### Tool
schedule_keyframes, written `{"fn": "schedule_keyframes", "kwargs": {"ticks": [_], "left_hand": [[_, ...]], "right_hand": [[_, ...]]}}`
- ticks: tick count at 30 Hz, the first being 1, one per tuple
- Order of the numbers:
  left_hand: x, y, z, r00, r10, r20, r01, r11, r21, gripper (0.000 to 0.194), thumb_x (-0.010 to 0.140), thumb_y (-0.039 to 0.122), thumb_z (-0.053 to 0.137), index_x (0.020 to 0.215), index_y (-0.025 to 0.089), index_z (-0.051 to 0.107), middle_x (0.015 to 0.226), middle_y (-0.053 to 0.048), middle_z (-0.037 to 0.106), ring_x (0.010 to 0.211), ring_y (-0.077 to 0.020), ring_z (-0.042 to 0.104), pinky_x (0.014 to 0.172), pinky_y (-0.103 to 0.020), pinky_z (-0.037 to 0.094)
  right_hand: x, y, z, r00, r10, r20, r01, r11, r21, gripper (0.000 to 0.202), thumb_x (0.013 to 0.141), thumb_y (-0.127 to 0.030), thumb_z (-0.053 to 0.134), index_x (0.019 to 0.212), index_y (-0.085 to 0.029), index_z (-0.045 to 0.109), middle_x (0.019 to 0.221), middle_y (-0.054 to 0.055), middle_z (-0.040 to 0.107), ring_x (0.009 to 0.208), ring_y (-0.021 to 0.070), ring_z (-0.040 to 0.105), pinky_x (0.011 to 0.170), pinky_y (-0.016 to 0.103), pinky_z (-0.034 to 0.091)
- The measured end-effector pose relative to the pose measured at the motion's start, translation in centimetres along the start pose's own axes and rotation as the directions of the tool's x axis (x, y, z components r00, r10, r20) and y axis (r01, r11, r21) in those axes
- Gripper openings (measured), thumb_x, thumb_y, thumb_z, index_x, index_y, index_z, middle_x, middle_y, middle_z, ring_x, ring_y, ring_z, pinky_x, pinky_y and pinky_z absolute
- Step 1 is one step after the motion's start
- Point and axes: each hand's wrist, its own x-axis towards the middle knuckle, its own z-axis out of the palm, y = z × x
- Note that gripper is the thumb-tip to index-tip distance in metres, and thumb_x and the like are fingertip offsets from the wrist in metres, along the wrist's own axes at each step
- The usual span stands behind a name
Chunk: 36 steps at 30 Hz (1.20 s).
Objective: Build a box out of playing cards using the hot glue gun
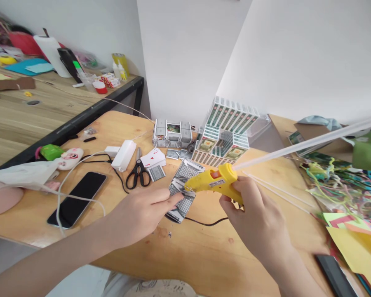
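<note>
Glue gun point(216, 181), yellow, with a long clear glue stick point(303, 145) jutting from its rear: held over the wooden table point(204, 255) in the right hand point(253, 218), fingers curled tight about the grip, nozzle pointing left onto folded playing cards point(181, 198). Left hand point(139, 214): fingertips pressed together, pinning those cards to the table. Card structure point(225, 136), stacked, stands behind. Black phone point(77, 199) lies at left. Scissors point(138, 173), black-handled, rest beside loose cards point(153, 159). White charger point(123, 155) sits near the scissors.
</note>
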Motion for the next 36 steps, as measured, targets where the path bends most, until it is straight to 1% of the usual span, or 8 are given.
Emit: {"fn": "schedule_keyframes", "kwargs": {"ticks": [6, 9, 13, 16, 21, 26, 31, 36], "left_hand": [[0.0, 0.0, -0.1, 1.000, 0.012, -0.021, -0.012, 1.000, 0.001, 0.040, 0.093, 0.005, 0.033, 0.123, 0.017, 0.056, 0.069, 0.001, 0.055, 0.061, -0.0098, 0.056, 0.053, -0.021, 0.045], [0.1, 0.1, 0.0, 0.999, 0.019, -0.039, -0.019, 1.000, -0.010, 0.036, 0.095, 0.008, 0.032, 0.121, 0.016, 0.057, 0.068, 0.001, 0.054, 0.060, -0.0099, 0.056, 0.052, -0.021, 0.045], [0.0, 0.1, 0.2, 1.000, 0.022, -0.021, -0.022, 1.000, -0.008, 0.036, 0.095, 0.007, 0.034, 0.122, 0.016, 0.055, 0.069, 0.001, 0.055, 0.062, -0.0107, 0.056, 0.053, -0.022, 0.044], [-0.1, 0.2, 0.3, 1.000, 0.016, -0.008, -0.016, 1.000, -0.009, 0.037, 0.093, 0.006, 0.035, 0.123, 0.016, 0.055, 0.069, 0.000, 0.056, 0.063, -0.0116, 0.056, 0.053, -0.023, 0.045], [-0.3, 0.5, 0.2, 0.999, 0.001, 0.034, 0.000, 1.000, -0.019, 0.037, 0.091, 0.005, 0.035, 0.120, 0.014, 0.056, 0.076, -0.003, 0.060, 0.066, -0.0135, 0.058, 0.057, -0.025, 0.048], [-0.6, 0.5, 0.6, 0.996, 0.056, 0.064, -0.061, 0.996, 0.069, 0.039, 0.089, 0.004, 0.034, 0.122, 0.010, 0.054, 0.092, -0.010, 0.065, 0.072, -0.0160, 0.061, 0.057, -0.027, 0.047], [-0.4, 0.5, 0.6, 0.997, 0.057, 0.048, -0.061, 0.994, 0.090, 0.039, 0.088, 0.003, 0.035, 0.121, 0.009, 0.054, 0.097, -0.012, 0.066, 0.073, -0.0163, 0.062, 0.059, -0.027, 0.048], [-0.7, 0.4, 0.7, 0.996, 0.054, 0.065, -0.059, 0.994, 0.086, 0.041, 0.087, 0.002, 0.035, 0.124, 0.009, 0.052, 0.102, -0.013, 0.065, 0.078, -0.0173, 0.062, 0.062, -0.028, 0.049]], "right_hand": [[0.0, 0.4, -0.5, 0.999, -0.036, -0.008, 0.036, 0.999, -0.002, 0.012, 0.078, -0.012, 0.046, 0.080, -0.023, 0.042, 0.081, 0.004, 0.065, 0.059, 0.0137, 0.058, 0.045, 0.021, 0.041], [0.1, 0.6, -0.8, 0.997, -0.078, -0.002, 0.078, 0.997, 0.016, 0.012, 0.079, -0.012, 0.047, 0.080, -0.023, 0.042, 0.082, 0.003, 0.064, 0.060, 0.0130, 0.057, 0.046, 0.021, 0.041], [0.4, 0.9, -1.3, 0.991, -0.131, 0.015, 0.131, 0.991, 0.010, 0.011, 0.081, -0.011, 0.046, 0.082, -0.022, 0.044, 0.076, 0.002, 0.061, 0.056, 0.0123, 0.053, 0.045, 0.022, 0.038], [0.8, 1.1, -1.8, 0.986, -0.156, 0.056, 0.155, 0.988, 0.019, 0.009, 0.083, -0.013, 0.045, 0.083, -0.022, 0.045, 0.078, 0.003, 0.061, 0.055, 0.0127, 0.052, 0.044, 0.023, 0.035], [1.3, 1.2, -2.5, 0.974, -0.183, 0.137, 0.181, 0.983, 0.026, 0.010, 0.083, -0.012, 0.043, 0.080, -0.022, 0.045, 0.078, 0.003, 0.059, 0.054, 0.0121, 0.049, 0.044, 0.024, 0.031], [1.9, 1.3, -3.0, 0.962, -0.233, 0.140, 0.233, 0.972, 0.014, 0.013, 0.084, -0.010, 0.043, 0.078, -0.022, 0.042, 0.075, 0.000, 0.055, 0.052, 0.0103, 0.044, 0.045, 0.023, 0.030], [2.4, 1.7, -3.6, 0.949, -0.267, 0.169, 0.270, 0.963, 0.008, 0.015, 0.083, -0.008, 0.043, 0.078, -0.022, 0.041, 0.078, 0.001, 0.055, 0.054, 0.0111, 0.044, 0.047, 0.023, 0.032], [2.6, 2.0, -3.9, 0.937, -0.305, 0.171, 0.310, 0.951, -0.004, 0.014, 0.084, -0.010, 0.043, 0.078, -0.022, 0.040, 0.077, 0.001, 0.054, 0.054, 0.0118, 0.042, 0.047, 0.024, 0.031]]}}
